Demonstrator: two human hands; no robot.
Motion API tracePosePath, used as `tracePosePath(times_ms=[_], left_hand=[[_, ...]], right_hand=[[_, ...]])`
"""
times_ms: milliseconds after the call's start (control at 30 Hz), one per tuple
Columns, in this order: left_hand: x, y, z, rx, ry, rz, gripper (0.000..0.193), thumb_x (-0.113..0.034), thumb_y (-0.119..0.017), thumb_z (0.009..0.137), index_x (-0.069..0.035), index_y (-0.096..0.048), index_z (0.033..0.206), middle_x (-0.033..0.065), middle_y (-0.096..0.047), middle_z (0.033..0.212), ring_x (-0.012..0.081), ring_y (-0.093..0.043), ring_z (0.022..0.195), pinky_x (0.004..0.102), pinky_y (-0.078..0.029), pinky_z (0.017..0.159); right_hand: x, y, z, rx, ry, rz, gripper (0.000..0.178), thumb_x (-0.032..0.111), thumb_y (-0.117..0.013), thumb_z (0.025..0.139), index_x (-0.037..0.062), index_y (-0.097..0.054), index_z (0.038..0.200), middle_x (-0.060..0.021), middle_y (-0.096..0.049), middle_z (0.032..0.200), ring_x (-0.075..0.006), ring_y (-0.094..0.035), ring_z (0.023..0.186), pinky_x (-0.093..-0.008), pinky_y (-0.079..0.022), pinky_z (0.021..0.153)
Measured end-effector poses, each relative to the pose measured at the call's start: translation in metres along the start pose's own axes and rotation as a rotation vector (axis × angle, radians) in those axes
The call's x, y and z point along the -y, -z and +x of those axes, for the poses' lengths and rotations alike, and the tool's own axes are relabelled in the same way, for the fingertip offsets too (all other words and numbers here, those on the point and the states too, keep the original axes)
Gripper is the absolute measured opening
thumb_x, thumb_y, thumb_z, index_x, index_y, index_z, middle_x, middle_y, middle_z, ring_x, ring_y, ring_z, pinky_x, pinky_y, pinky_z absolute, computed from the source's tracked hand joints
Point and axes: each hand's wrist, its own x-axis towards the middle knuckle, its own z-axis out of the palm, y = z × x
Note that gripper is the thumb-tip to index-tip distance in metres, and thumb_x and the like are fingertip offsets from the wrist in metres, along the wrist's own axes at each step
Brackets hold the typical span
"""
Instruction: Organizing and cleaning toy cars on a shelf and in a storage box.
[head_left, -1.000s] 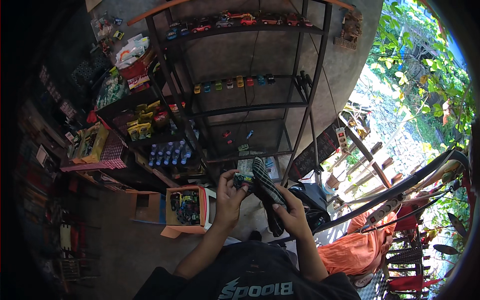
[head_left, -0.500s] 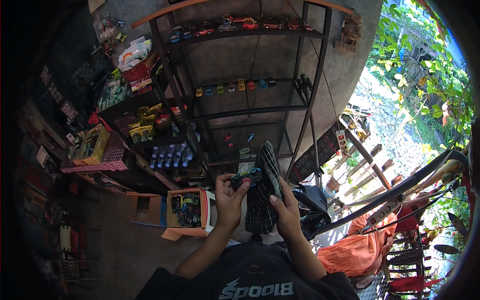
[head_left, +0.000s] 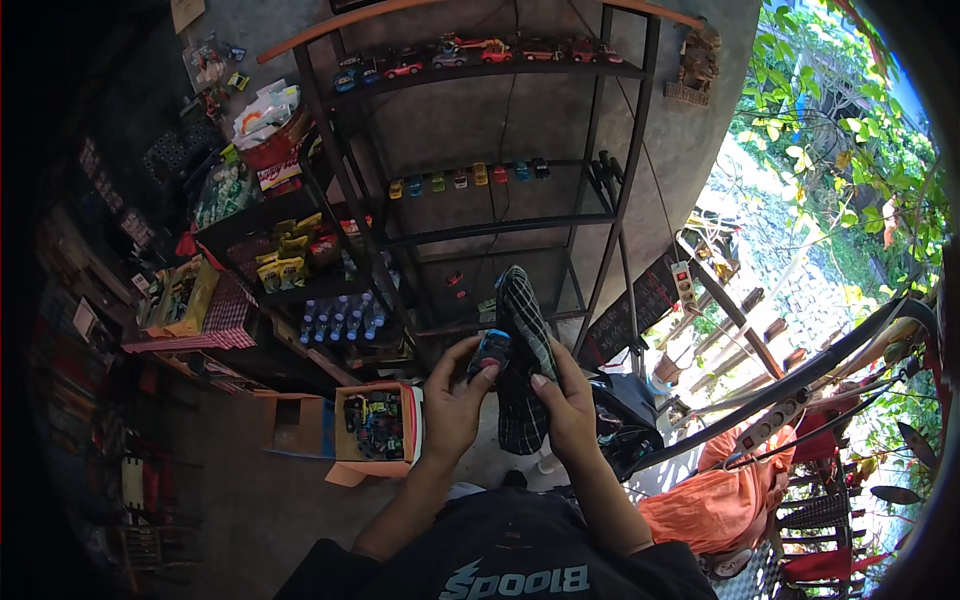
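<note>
My left hand [head_left: 452, 400] pinches a small toy car [head_left: 492, 350], dark with blue edges, between thumb and fingers. Close beside it, my right hand [head_left: 571, 405] grips a dark checked cloth [head_left: 521, 385] that hangs down in folds. The car's right side is next to the cloth; whether they touch I cannot tell. Below and to the left, an open cardboard box [head_left: 370, 464] on the floor holds many jumbled toy cars [head_left: 374, 420].
Ahead stands a black metal shelf rack [head_left: 500, 226] with toy cars lined up on its tiers. Water bottles [head_left: 342, 318] and snack packets [head_left: 285, 265] fill a stand at left. At right are a power strip [head_left: 768, 420], an orange cloth [head_left: 715, 495] and a black bag-like object [head_left: 625, 425].
The toy car has been turned in my left hand from lying sideways to more upright. Both hands and the cloth have shifted slightly.
</note>
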Motion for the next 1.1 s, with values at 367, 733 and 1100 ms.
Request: tracePosePath(times_ms=[367,733,1100], left_hand=[[0.011,0.004,0.010,-0.033,-0.011,-0.052,0.038,0.000,-0.062,0.089,0.001,-0.055,0.127,0.0092,-0.062,0.114,0.0134,-0.060,0.103,0.0275,-0.048,0.092],[0.009,0.012,0.018,-0.038,0.111,-0.146,0.035,-0.008,-0.062,0.090,-0.001,-0.057,0.124,0.0069,-0.064,0.109,0.0117,-0.063,0.097,0.0250,-0.053,0.080],[0.025,0.017,0.029,-0.058,-0.039,-0.076,0.030,-0.005,-0.054,0.094,0.002,-0.052,0.123,0.0084,-0.060,0.110,0.0108,-0.059,0.098,0.0245,-0.050,0.084]], right_hand=[[-0.013,0.003,0.002,0.014,-0.086,-0.102,0.054,0.005,-0.054,0.090,-0.0043,-0.037,0.140,-0.0185,-0.046,0.139,-0.0230,-0.041,0.132,-0.0331,-0.028,0.109],[-0.022,0.008,0.013,0.063,-0.045,-0.177,0.054,0.004,-0.054,0.088,-0.0036,-0.039,0.140,-0.0181,-0.047,0.139,-0.0232,-0.044,0.129,-0.0331,-0.029,0.109],[-0.020,-0.007,0.015,0.109,0.173,-0.416,0.053,0.002,-0.053,0.087,-0.0038,-0.041,0.138,-0.0168,-0.054,0.129,-0.0213,-0.053,0.117,-0.0321,-0.037,0.103]])
